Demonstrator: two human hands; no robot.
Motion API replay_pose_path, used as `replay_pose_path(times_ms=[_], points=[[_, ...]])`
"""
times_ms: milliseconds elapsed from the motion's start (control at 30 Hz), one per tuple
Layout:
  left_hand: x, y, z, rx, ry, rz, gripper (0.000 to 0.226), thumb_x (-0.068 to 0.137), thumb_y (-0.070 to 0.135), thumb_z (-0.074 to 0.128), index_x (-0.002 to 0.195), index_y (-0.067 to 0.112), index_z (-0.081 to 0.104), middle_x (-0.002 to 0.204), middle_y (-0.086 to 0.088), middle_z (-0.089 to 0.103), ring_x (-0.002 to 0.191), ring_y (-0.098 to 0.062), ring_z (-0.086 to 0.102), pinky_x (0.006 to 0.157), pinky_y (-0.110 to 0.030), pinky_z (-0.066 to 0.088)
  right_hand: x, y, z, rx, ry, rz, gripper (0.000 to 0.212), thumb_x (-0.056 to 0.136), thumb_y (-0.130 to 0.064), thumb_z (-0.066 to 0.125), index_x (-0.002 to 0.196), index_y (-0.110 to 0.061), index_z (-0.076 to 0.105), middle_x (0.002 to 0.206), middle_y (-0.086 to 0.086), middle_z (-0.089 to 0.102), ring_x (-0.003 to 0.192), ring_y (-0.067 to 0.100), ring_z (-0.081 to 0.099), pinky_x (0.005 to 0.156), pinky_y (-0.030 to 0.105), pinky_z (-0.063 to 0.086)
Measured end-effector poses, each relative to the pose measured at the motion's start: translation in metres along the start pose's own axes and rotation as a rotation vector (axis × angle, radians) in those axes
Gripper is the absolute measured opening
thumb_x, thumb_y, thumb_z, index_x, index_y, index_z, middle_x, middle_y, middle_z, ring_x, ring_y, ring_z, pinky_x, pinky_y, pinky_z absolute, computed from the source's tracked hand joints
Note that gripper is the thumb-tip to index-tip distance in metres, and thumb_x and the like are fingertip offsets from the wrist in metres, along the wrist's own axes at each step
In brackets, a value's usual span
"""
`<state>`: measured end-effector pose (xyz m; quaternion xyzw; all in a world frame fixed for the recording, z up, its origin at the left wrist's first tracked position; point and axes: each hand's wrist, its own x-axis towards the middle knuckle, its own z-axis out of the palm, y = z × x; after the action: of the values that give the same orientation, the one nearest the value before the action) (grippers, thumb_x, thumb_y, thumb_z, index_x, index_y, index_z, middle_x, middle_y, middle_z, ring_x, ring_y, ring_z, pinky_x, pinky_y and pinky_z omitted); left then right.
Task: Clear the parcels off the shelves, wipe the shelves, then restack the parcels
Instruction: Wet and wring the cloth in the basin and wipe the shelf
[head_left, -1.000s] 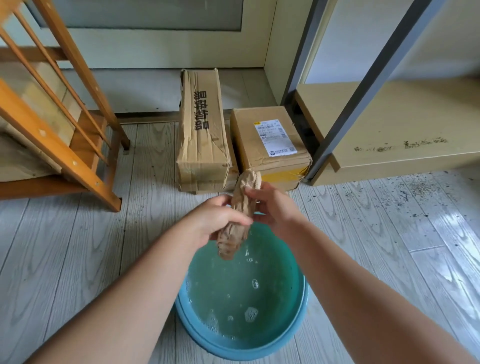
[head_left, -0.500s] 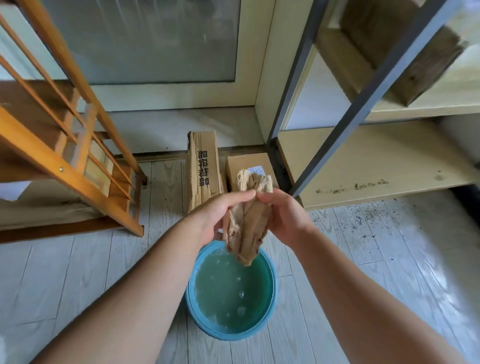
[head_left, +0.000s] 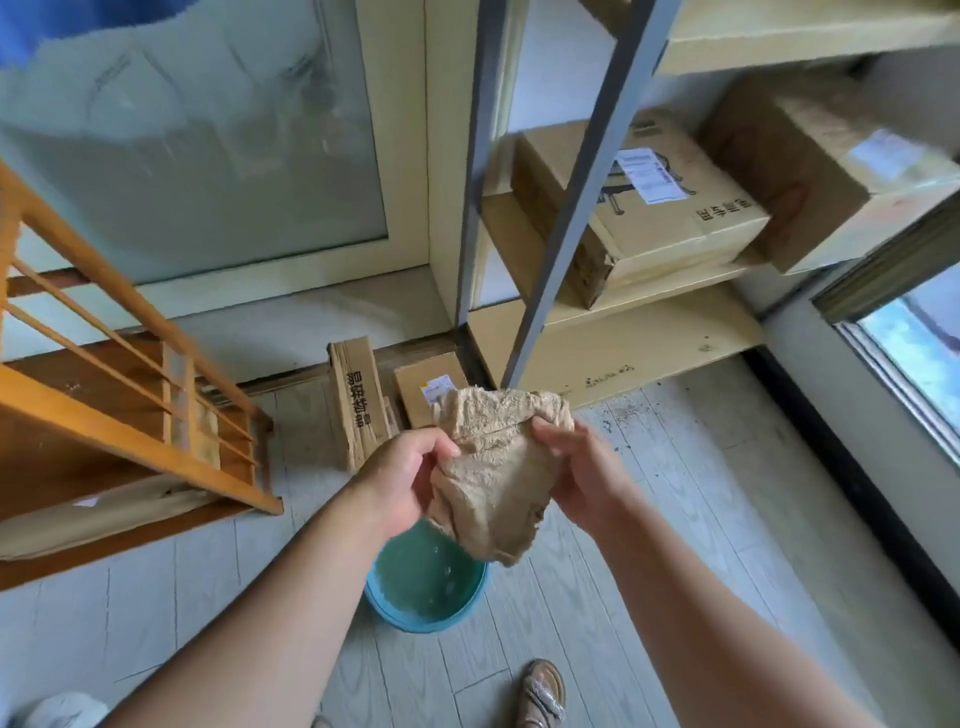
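Observation:
A wet beige cloth (head_left: 493, 467) hangs spread between both hands above a blue basin (head_left: 426, 618) of water on the floor. My left hand (head_left: 400, 473) grips the cloth's left edge and my right hand (head_left: 582, 478) grips its right edge. Two cardboard parcels stand on the floor by the wall: a tall narrow one (head_left: 358, 400) and a smaller labelled one (head_left: 426, 389). The bottom shelf (head_left: 649, 348) is bare and speckled with dirt. On the shelf above sit a labelled parcel (head_left: 649, 208) and a second parcel (head_left: 810, 166) to its right.
A grey metal shelf post (head_left: 576, 208) crosses in front of the shelves. An orange wooden rack (head_left: 130, 415) leans at the left. Dirt specks lie on the floor by the bottom shelf. My sandalled foot (head_left: 540, 696) is near the bottom edge. A window is at right.
I have risen and the view has lifted away from the basin. The twisted cloth has been opened out between my hands. The upper shelf with parcels has come into view.

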<state>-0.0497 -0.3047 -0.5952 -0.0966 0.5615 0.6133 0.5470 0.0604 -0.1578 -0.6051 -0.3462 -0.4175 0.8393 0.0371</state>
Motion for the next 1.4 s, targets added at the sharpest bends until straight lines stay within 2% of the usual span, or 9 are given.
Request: replay_pose_path(times_ms=[200, 433, 533, 667, 900, 1067, 1200, 1300, 1400], points=[[-0.033, 0.009, 0.073, 0.118, -0.052, -0.088, 0.025, 0.084, 0.004, 0.034, 0.062, 0.011, 0.043, 0.052, -0.006, 0.043, 0.042, -0.019, 0.044, 0.05, -0.022, 0.036, -0.067, -0.04, -0.017, -0.041, -0.279, 0.011, 0.041, 0.071, -0.048, 0.069, 0.097, -0.016, 0.071, 0.094, 0.011, 0.067, 0.086, 0.028, 0.064, 0.081, 0.042, 0.053], [-0.038, 0.006, 0.153, 0.12, -0.107, -0.022, 0.004, 0.076, 0.013, 0.064, 0.077, 0.009, 0.064, 0.07, -0.012, 0.068, 0.062, -0.024, 0.063, 0.066, -0.03, 0.047, -0.094, -0.098, -0.073, -0.108, -0.054, 0.212, 0.042, 0.072, -0.008, 0.07, 0.109, 0.007, 0.057, 0.097, 0.019, 0.064, 0.088, 0.031, 0.062, 0.083, 0.04, 0.052], [-0.033, 0.008, 0.182, 0.061, -0.169, -0.019, 0.021, 0.067, 0.017, 0.066, 0.085, 0.006, 0.065, 0.079, -0.012, 0.071, 0.07, -0.024, 0.066, 0.071, -0.032, 0.049, -0.099, -0.124, -0.103, 0.011, -0.006, 0.176, 0.025, 0.077, 0.003, 0.061, 0.102, 0.003, 0.06, 0.085, 0.013, 0.065, 0.077, 0.025, 0.063, 0.08, 0.037, 0.052], [-0.022, 0.013, 0.212, 0.05, -0.182, -0.001, 0.014, 0.067, 0.015, 0.063, 0.076, 0.006, 0.068, 0.069, -0.008, 0.069, 0.058, -0.018, 0.064, 0.063, -0.027, 0.048, -0.097, -0.153, -0.135, 0.029, -0.081, 0.126, 0.013, 0.079, -0.004, 0.053, 0.089, -0.001, 0.06, 0.068, 0.005, 0.064, 0.06, 0.016, 0.062, 0.059, 0.028, 0.051], [0.017, 0.04, 0.236, 0.012, -0.151, 0.075, 0.021, 0.075, 0.033, 0.063, 0.088, 0.016, 0.064, 0.078, -0.006, 0.065, 0.07, -0.021, 0.058, 0.064, -0.029, 0.04, -0.067, -0.187, -0.154, -0.048, -0.226, 0.036, 0.04, 0.085, -0.033, 0.042, 0.104, -0.017, 0.073, 0.088, 0.006, 0.068, 0.082, 0.023, 0.063, 0.08, 0.038, 0.049], [0.05, 0.063, 0.262, -0.041, -0.116, 0.083, 0.013, 0.083, 0.023, 0.061, 0.09, 0.011, 0.06, 0.074, -0.007, 0.068, 0.063, -0.02, 0.064, 0.061, -0.029, 0.044, -0.039, -0.21, -0.169, 0.062, -0.094, 0.14, 0.028, 0.089, -0.026, 0.047, 0.088, -0.004, 0.065, 0.074, 0.012, 0.067, 0.068, 0.026, 0.066, 0.076, 0.04, 0.046], [0.072, 0.075, 0.275, -0.165, -0.025, 0.066, 0.009, 0.087, 0.02, 0.059, 0.083, 0.012, 0.06, 0.082, -0.013, 0.067, 0.075, -0.026, 0.065, 0.077, -0.036, 0.046, -0.017, -0.225, -0.181, 0.023, -0.074, 0.214, 0.039, 0.084, -0.022, 0.057, 0.122, -0.01, 0.058, 0.102, 0.015, 0.062, 0.095, 0.031, 0.059, 0.099, 0.053, 0.041], [0.087, 0.078, 0.286, -0.024, 0.122, 0.138, 0.009, 0.087, 0.031, 0.063, 0.09, 0.023, 0.065, 0.1, -0.007, 0.066, 0.098, -0.028, 0.06, 0.093, -0.04, 0.044, -0.003, -0.235, -0.188, 0.005, -0.082, 0.235, 0.045, 0.074, -0.025, 0.067, 0.115, -0.009, 0.059, 0.092, 0.012, 0.06, 0.087, 0.027, 0.054, 0.091, 0.046, 0.043], [0.093, 0.081, 0.296, 0.254, 0.113, 0.219, 0.027, 0.082, 0.041, 0.065, 0.105, 0.026, 0.06, 0.098, 0.003, 0.063, 0.085, -0.014, 0.056, 0.071, -0.026, 0.046, 0.011, -0.247, -0.204, 0.006, -0.094, 0.177, 0.033, 0.081, -0.026, 0.054, 0.105, -0.004, 0.061, 0.086, 0.017, 0.065, 0.084, 0.031, 0.061, 0.081, 0.043, 0.047]])
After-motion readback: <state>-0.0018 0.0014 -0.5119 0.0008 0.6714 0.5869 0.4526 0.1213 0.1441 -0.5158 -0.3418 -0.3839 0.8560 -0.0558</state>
